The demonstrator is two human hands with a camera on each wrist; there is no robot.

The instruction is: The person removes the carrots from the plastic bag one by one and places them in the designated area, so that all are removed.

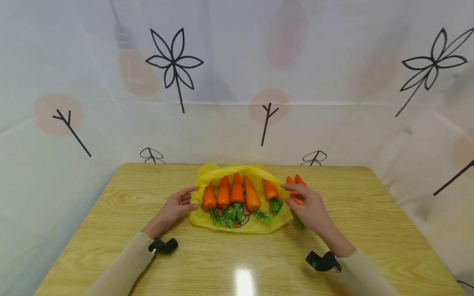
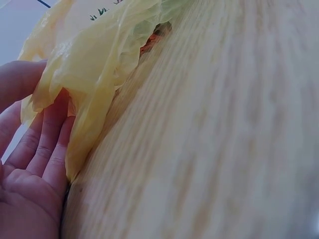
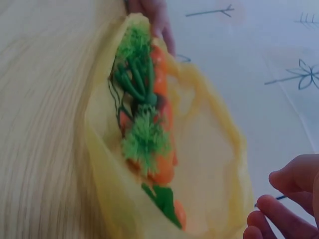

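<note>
A yellow plastic bag lies on the table with its mouth spread wide. Inside it are several toy carrots with green tops, side by side. At the bag's left edge my left hand pinches the film, thumb on one side and fingers on the other, as the left wrist view shows. My right hand is at the right rim, thumb and index finger apart; whether its fingertips touch the film I cannot tell. More carrots lie beyond that hand, partly hidden by it.
The wooden table ends at a back edge against a white cloth wall printed with plant drawings. Similar cloth stands along both sides. A dark cable shows at the lower right.
</note>
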